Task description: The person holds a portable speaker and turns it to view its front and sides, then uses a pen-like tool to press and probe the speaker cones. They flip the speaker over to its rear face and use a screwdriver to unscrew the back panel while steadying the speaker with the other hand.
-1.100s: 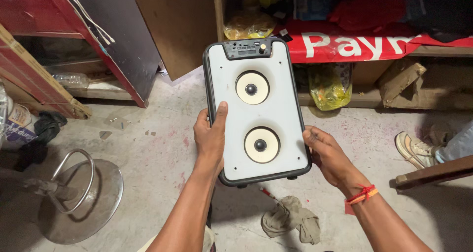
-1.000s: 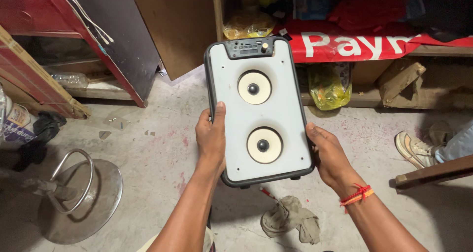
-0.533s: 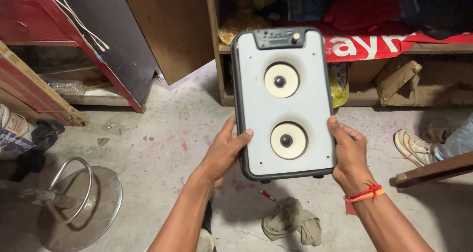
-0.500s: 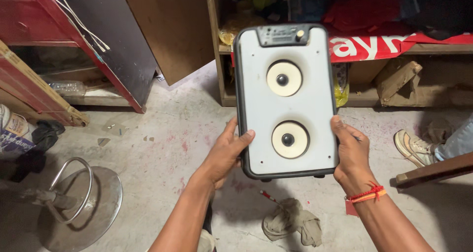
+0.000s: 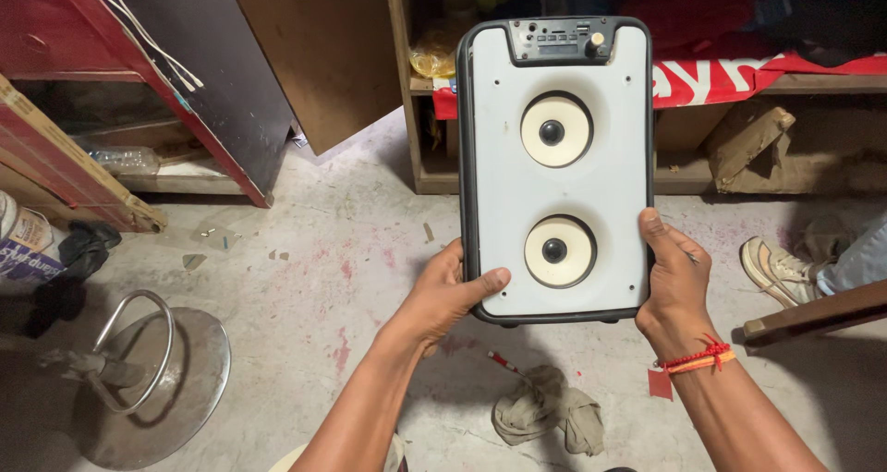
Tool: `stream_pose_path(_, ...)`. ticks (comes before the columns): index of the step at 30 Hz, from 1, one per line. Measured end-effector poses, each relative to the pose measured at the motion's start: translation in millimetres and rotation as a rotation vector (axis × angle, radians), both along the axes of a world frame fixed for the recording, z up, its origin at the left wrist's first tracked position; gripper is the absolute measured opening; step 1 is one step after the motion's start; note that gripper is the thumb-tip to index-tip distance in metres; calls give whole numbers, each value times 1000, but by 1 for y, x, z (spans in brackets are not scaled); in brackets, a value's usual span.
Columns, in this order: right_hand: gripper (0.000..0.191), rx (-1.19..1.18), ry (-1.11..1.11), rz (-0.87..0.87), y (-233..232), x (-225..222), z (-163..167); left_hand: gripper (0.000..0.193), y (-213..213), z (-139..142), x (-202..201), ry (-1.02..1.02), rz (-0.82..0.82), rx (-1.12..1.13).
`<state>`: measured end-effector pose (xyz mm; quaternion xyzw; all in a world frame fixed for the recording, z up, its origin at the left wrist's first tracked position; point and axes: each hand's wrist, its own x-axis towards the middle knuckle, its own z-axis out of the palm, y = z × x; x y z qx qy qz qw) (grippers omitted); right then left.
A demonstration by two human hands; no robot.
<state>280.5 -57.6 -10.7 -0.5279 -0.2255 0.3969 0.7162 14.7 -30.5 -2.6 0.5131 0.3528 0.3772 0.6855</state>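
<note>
A person holds a tall white speaker box (image 5: 554,172) with a black rim upright above a bare concrete floor (image 5: 314,278), right of centre in the scene. The left hand (image 5: 443,292) is closed on its lower left corner, thumb lying across the front face. The right hand (image 5: 673,278) is closed on the lower right edge, fingers behind and thumb along the side; a red and orange thread band (image 5: 699,357) circles that wrist.

The floor is grey, dusty and stained with faint pink marks and small scraps. A crumpled grey rag (image 5: 550,421) lies on it near the person, below the speaker. At near left sits a round metal stand base (image 5: 157,389) with a bent chrome ring. Far left leans a red panel (image 5: 139,84) against dark boards. Behind the speaker, a wooden shelf unit (image 5: 407,75) holds a red and white cloth banner (image 5: 730,79) and clutter. At right, a pale shoe (image 5: 776,269) rests on the floor.
</note>
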Motion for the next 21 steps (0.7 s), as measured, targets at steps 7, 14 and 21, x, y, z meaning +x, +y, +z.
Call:
stream_pose_path(7, 34, 51, 74, -66, 4, -4, -1, 56, -4, -6, 4, 42, 71, 3)
stream_pose_path(14, 30, 14, 100, -133, 10, -4, -4, 48, -7, 3, 7, 38, 148, -162)
stream_pose_path(21, 24, 56, 31, -103, 8, -6, -6, 51, 0, 2, 4, 93, 128, -171)
